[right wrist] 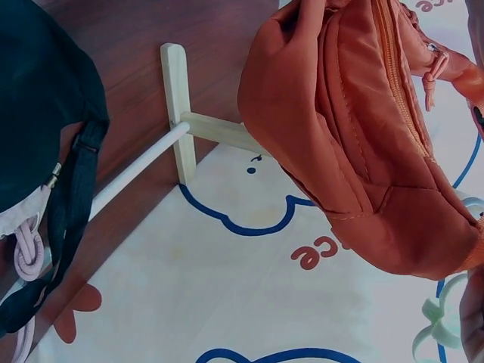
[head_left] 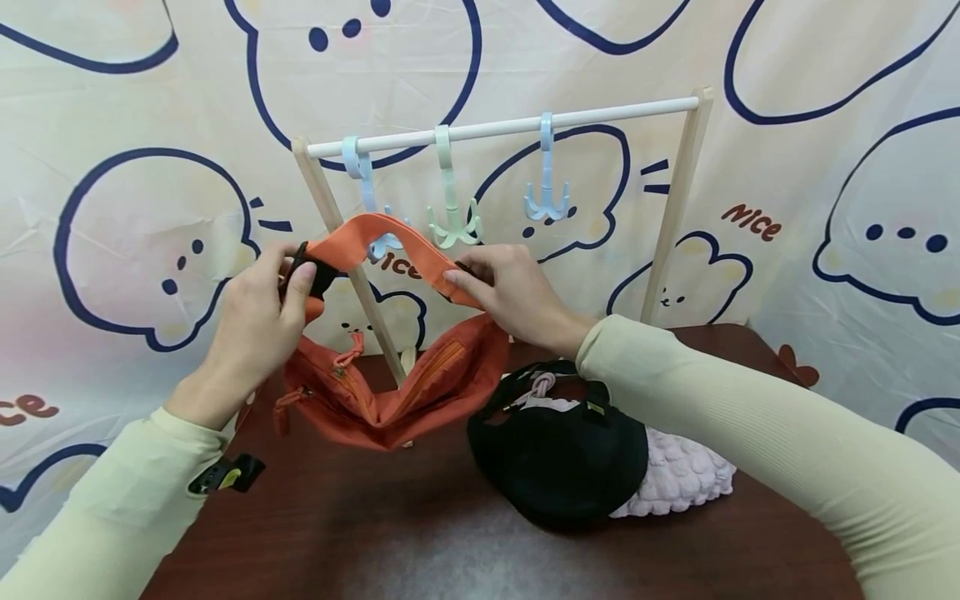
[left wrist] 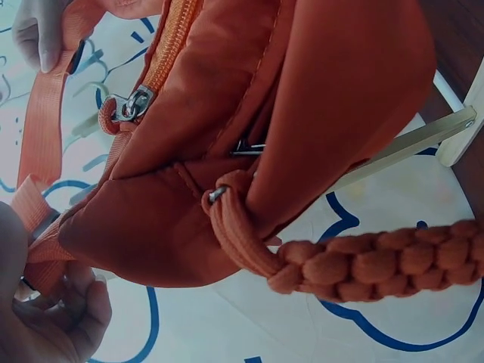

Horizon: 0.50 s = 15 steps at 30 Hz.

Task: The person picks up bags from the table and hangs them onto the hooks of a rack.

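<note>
An orange waist bag (head_left: 450, 396) hangs by its strap (head_left: 367, 229) between my two hands, above the table. My left hand (head_left: 258, 312) grips the strap at a black buckle (head_left: 321, 279). On the other side, my right hand (head_left: 513, 292) pinches the strap between thumb and fingers. The strap arches up between them, and the bag body sags below with its zippers facing up. In the left wrist view a braided orange zipper pull (left wrist: 370, 265) dangles from the bag. The right wrist view shows the bag's folded underside and side panel (right wrist: 340, 151).
Behind the bag stands a wooden rack with a white rod (head_left: 495, 128). A blue hook (head_left: 363, 175), a green hook (head_left: 450, 196) and another blue hook (head_left: 547, 175) hang from it. A black bag (head_left: 558, 462) lies on a pale pink puffy bag (head_left: 678, 477) on the brown table (head_left: 360, 533).
</note>
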Each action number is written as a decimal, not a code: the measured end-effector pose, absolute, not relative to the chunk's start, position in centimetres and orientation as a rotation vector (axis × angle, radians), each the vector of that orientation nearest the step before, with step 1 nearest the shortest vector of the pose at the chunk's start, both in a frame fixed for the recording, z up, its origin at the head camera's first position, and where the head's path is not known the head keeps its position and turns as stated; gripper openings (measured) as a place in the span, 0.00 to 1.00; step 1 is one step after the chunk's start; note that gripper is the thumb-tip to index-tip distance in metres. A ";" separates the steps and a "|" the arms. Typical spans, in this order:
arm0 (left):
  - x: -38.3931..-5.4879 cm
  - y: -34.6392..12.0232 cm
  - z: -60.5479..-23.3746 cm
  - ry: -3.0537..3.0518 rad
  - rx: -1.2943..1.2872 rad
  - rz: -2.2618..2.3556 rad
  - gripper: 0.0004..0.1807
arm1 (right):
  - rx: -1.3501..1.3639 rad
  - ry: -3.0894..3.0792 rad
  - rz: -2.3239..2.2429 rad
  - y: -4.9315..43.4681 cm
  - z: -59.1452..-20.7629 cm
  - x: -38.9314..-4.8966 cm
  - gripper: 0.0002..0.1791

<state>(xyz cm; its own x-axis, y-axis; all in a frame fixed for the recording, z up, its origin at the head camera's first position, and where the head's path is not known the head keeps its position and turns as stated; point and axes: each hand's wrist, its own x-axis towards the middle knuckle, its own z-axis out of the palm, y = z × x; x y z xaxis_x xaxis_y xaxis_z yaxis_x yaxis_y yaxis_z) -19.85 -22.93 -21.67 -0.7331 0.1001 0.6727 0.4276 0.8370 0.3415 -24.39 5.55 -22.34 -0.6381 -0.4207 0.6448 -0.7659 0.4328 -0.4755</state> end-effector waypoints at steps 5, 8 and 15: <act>-19.9 -23.0 -21.5 -2.315 -0.383 -0.639 0.18 | 1.009 -2.243 1.085 5.4 -22.2 -24.5 0.10; -20.0 -23.0 -21.4 -2.311 -0.369 -0.643 0.19 | 1.009 -2.245 1.082 5.2 -22.1 -24.6 0.10; -19.9 -23.1 -21.1 -2.312 -0.324 -0.641 0.20 | 1.006 -2.246 1.067 4.7 -21.9 -24.6 0.10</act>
